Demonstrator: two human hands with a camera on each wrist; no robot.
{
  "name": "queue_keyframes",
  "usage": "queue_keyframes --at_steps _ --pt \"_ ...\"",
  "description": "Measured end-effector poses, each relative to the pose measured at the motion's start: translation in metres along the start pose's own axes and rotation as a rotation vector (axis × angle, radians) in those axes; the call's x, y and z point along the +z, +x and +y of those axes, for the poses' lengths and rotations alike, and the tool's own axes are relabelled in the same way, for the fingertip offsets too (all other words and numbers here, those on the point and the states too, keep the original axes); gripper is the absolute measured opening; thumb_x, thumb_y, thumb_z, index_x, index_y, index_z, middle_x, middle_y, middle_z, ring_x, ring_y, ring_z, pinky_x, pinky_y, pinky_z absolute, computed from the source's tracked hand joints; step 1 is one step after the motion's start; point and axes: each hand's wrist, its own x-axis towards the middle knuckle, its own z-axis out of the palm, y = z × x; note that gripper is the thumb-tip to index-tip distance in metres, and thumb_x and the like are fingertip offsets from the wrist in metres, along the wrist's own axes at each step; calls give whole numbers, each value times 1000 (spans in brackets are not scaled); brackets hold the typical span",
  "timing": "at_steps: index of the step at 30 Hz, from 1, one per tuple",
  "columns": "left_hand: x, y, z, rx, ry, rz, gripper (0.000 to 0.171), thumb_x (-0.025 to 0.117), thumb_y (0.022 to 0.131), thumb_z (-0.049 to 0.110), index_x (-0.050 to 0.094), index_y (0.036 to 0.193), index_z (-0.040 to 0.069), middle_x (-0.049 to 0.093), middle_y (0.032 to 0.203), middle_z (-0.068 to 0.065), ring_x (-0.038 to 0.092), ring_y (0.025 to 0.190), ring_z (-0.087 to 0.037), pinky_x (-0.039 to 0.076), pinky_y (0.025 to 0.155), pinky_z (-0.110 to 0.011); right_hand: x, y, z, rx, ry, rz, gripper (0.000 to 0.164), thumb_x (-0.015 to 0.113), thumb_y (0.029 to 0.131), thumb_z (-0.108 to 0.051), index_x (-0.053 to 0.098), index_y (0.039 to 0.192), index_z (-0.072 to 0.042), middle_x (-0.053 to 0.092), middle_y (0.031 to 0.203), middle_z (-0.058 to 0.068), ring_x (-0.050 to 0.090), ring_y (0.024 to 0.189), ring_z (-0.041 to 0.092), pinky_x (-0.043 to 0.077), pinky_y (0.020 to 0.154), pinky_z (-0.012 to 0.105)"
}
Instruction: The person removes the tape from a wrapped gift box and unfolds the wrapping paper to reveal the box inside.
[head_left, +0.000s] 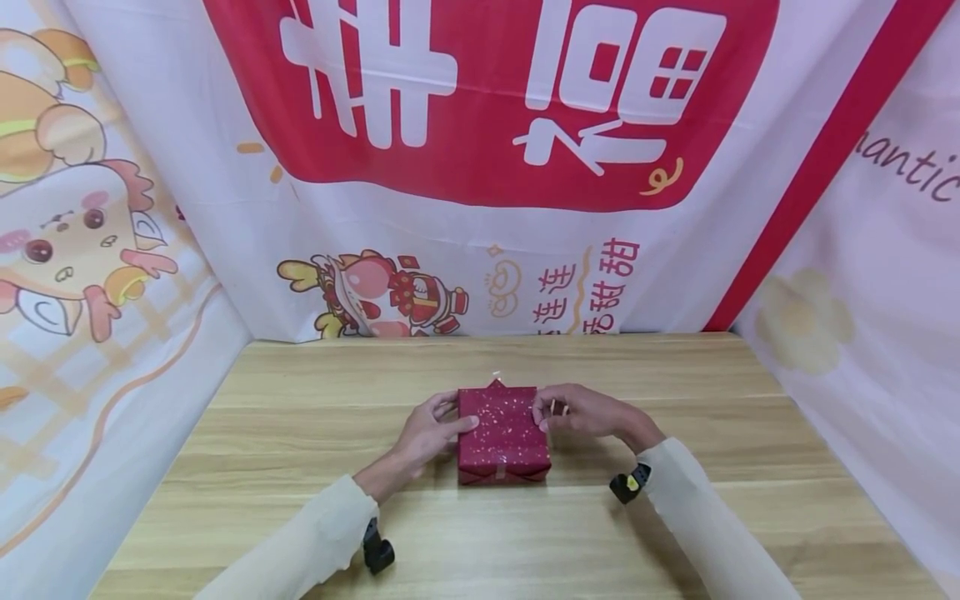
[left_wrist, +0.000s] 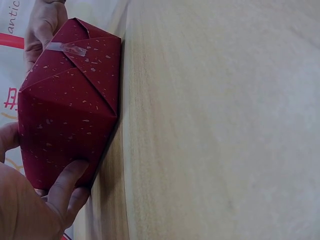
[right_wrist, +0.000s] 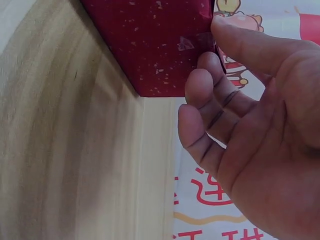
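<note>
Two sleeves [head_left: 300, 540], near. One red box [head_left: 501, 435]: left hand [head_left: 429, 432] gripping left side; right hand [head_left: 587, 410] at right edge, cannot tell if pinching.

The box [head_left: 504, 433] sits on the table [head_left: 337, 400] before you, midway between left and right. Your left hand [head_left: 431, 432] lies at its left side; your right hand [head_left: 581, 410] is at its right edge. Tape [head_left: 501, 472] sits on the near end. Behind the table hangs a far cloth [head_left: 480, 229], with a left cloth [head_left: 161, 367] and right cloth [head_left: 862, 400] flanking it.
</note>
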Motion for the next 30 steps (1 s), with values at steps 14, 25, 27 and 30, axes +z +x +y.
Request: queue_keyframes --at_steps 14,25,27,30 --pt "1 0 0 6 -8 -6 82 77 71 33 36 140 17 36 147 -12 54 117 -32 58 80 -35 3 3 -12 -1 -249 149 5 62 88 -20 64 85 -23 58 80 -8 53 74 10 49 64 20" --pt "2 2 -1 12 -12 -13 83 77 70 33 35 140 17 36 147 -13 50 122 -34 58 80 -35 12 0 -12 19 -276 91 11 44 97 -16 50 88 -17 47 78 -7 48 77 8 46 69 20" --pt "2 2 -1 13 -13 -13 83 77 70 33 36 140 17 36 147 -13 48 123 -35 58 81 -35 12 -3 -9 24 -172 65 8 44 97 -19 49 91 -15 49 82 -5 51 81 12 48 72 23" --pt "1 1 0 11 -11 -2 82 77 70 32 36 139 17 37 146 -12 47 125 -34 58 81 -35 10 -7 -6 22 -76 60 5 48 95 -19 51 99 -16 54 88 -3 55 86 17 51 74 25"
